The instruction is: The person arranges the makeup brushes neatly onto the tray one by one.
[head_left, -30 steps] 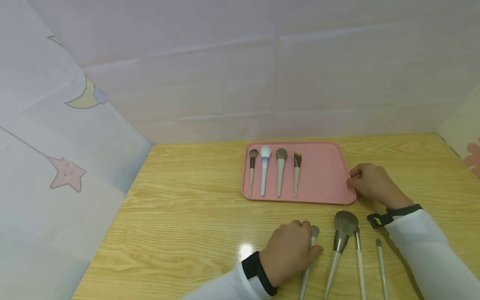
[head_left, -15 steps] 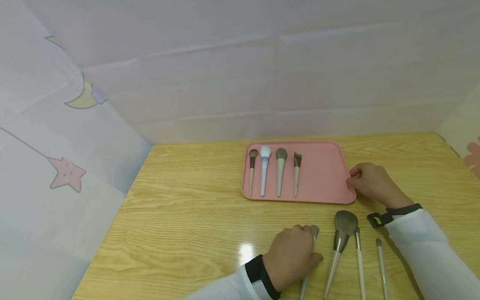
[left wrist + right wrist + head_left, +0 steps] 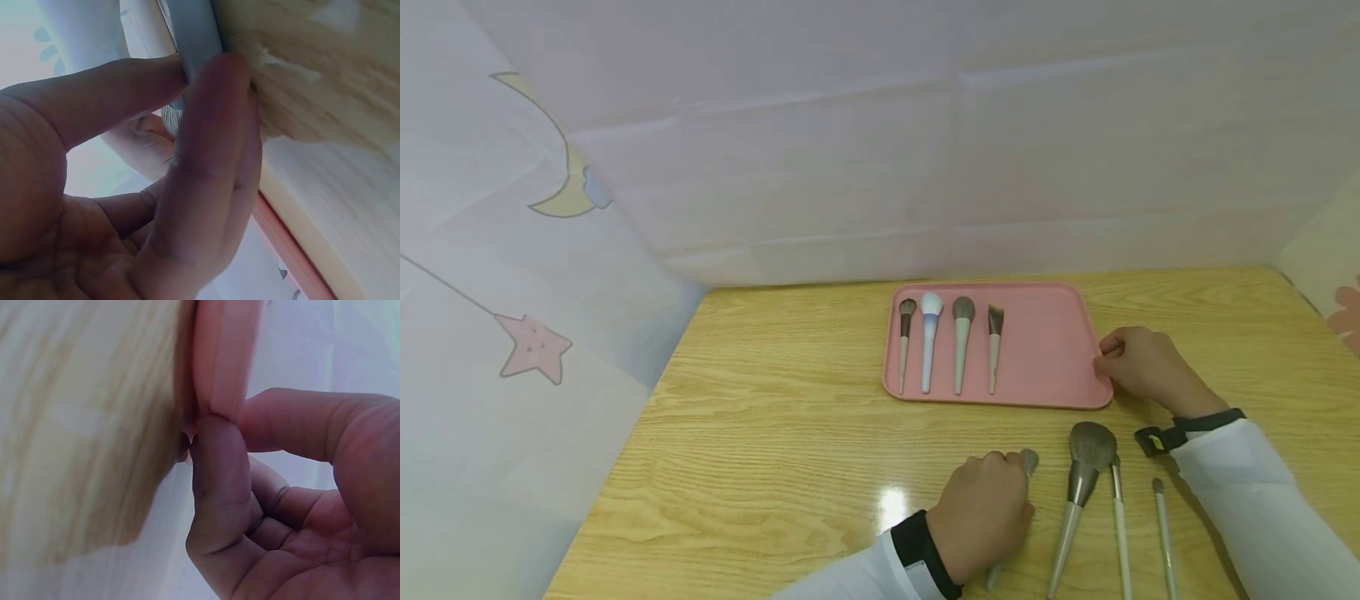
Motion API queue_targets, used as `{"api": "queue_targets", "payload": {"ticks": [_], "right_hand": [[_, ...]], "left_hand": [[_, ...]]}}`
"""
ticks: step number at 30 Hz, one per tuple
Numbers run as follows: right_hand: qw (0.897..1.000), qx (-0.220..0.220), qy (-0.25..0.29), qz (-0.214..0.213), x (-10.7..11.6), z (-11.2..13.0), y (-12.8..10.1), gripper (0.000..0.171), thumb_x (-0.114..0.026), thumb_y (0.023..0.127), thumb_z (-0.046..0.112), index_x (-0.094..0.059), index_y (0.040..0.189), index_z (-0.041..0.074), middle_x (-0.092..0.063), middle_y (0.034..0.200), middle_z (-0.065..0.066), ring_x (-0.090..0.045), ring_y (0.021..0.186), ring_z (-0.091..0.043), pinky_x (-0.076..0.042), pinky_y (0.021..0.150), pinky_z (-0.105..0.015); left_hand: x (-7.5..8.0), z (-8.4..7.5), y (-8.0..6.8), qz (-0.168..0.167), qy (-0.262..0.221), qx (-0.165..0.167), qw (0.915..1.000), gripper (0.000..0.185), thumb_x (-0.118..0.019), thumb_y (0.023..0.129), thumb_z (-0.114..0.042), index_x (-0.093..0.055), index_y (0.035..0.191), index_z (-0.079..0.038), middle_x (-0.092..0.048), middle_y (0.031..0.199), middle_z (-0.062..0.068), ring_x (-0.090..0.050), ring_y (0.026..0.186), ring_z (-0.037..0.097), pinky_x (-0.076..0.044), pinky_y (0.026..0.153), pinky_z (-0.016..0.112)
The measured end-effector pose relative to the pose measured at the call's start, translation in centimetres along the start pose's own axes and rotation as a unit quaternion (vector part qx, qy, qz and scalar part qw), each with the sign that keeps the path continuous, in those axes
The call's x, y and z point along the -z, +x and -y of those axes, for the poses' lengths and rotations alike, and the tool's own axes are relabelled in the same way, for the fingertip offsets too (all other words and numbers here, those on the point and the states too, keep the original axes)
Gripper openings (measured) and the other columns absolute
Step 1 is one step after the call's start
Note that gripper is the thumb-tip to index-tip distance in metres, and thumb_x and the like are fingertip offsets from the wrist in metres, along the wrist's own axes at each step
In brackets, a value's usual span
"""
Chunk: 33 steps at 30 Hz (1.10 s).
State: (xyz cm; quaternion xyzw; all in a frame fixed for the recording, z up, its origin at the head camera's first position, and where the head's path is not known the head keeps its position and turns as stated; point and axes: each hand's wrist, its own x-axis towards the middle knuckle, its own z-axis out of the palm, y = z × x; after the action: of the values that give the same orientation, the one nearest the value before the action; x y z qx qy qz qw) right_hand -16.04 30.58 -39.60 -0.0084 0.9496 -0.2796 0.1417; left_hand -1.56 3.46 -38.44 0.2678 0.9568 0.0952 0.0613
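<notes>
With our left hand (image 3: 981, 521) pinching a brush (image 3: 1027, 461) and our right hand (image 3: 1138, 367) gripping the pink tray (image 3: 1045, 350), a loose pinch might drop it.

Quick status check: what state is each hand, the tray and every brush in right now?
Left hand: pinching a makeup brush handle on the table.
Right hand: pinching the pink tray's right rim.
Pink tray: flat on the table, right half bare.
Four brushes: lying in the tray, heads away.
Large powder brush: loose on the table.
Two thin brushes: loose on the table.
</notes>
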Motion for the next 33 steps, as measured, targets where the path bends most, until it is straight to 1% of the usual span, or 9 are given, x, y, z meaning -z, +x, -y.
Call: {"api": "queue_targets", "payload": {"ticks": [3,6,11,20,33], "right_hand": [[1.0,0.001,-0.001,-0.001,0.02,0.02,-0.02,0.041,-0.065,0.095,0.017,-0.061,0.118,-0.017,-0.07,0.092,-0.021,-0.063,0.079,-0.026,-0.049,0.063,-0.03],[1.0,0.001,0.0,-0.001,0.06,0.08,-0.07,0.041,-0.065,0.095,0.017,-0.061,0.118,-0.017,-0.07,0.092,-0.022,-0.063,0.08,-0.027,-0.048,0.063,-0.03],[1.0,-0.002,0.003,0.001,0.08,0.12,-0.1,0.041,-0.065,0.096,0.017,-0.06,0.119,-0.017,-0.07,0.092,-0.022,-0.063,0.08,-0.027,-0.049,0.063,-0.03],[1.0,0.001,-0.002,-0.003,-0.06,-0.16,0.1,0.04,-0.065,0.095,0.017,-0.062,0.116,-0.016,-0.071,0.091,-0.021,-0.064,0.079,-0.026,-0.049,0.063,-0.03],[1.0,0.005,-0.003,0.0,-0.03,-0.17,0.03,0.04,-0.064,0.095,0.018,-0.062,0.117,-0.016,-0.072,0.093,-0.022,-0.065,0.081,-0.026,-0.049,0.063,-0.03]], "left_hand": [[0.0,-0.01,-0.05,-0.005,0.0,-0.002,1.0,0.014,-0.076,0.093,-0.02,-0.067,0.086,-0.012,-0.057,0.066,-0.006,-0.041,0.047,-0.001,-0.03,0.037,0.013],[0.01,-0.01,-0.06,-0.002,-0.002,-0.004,1.0,0.014,-0.075,0.093,-0.018,-0.067,0.085,-0.011,-0.057,0.065,-0.006,-0.04,0.046,-0.001,-0.029,0.036,0.013],[0.05,0.07,0.07,0.007,-0.014,-0.005,0.9999,0.012,-0.073,0.094,-0.016,-0.068,0.086,-0.009,-0.058,0.066,-0.005,-0.041,0.046,0.0,-0.029,0.036,0.013],[-0.04,0.11,0.2,0.012,-0.033,-0.008,0.9993,0.007,-0.073,0.092,-0.012,-0.07,0.089,-0.007,-0.062,0.069,-0.003,-0.041,0.045,-0.002,-0.03,0.034,0.012],[-0.08,0.38,0.11,-0.011,-0.022,-0.025,0.9994,0.004,-0.072,0.089,-0.008,-0.07,0.087,-0.006,-0.061,0.068,-0.004,-0.039,0.049,-0.001,-0.028,0.037,0.012]]}}
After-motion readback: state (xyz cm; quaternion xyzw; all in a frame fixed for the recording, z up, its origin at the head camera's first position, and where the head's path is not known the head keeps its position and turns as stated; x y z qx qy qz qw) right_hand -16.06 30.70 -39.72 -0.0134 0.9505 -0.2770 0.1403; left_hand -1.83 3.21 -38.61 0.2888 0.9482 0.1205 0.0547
